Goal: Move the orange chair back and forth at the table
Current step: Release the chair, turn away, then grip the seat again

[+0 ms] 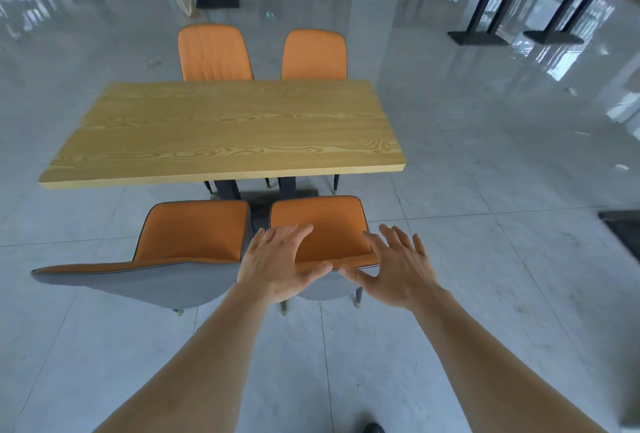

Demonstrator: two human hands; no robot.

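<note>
**Hands poised over the backrest, grip not yet taken**

Head view: the step in hand looks like the reach for a hold. Both arms stretch forward over the near right orange chair [322, 225], which stands on the near side of the wooden table [221, 128], its seat pulled out clear of the table edge. The left hand [277, 263] hovers at the left part of the backrest's top rim, fingers spread and released, grasping nothing; its thumb lies along or just above the rim, and contact cannot be told. The right hand [398, 266] mirrors it at the right corner of the rim, fingers likewise splayed and loose, thumb pointing inward toward the other thumb.

The next move, as I judge it, calls for both hands to drop and close over the top rim, then push or pull in a straight line toward or away from the table, keeping clear of the neighbouring chair [187, 235], which sits just beside it on the left.

The chair itself has an orange padded seat and inner back, a grey outer shell with dark piping, and slim dark legs with brass-coloured tips resting on the glossy tiled floor [485, 259]. Two more orange chairs stand at the far side of the table.
</note>
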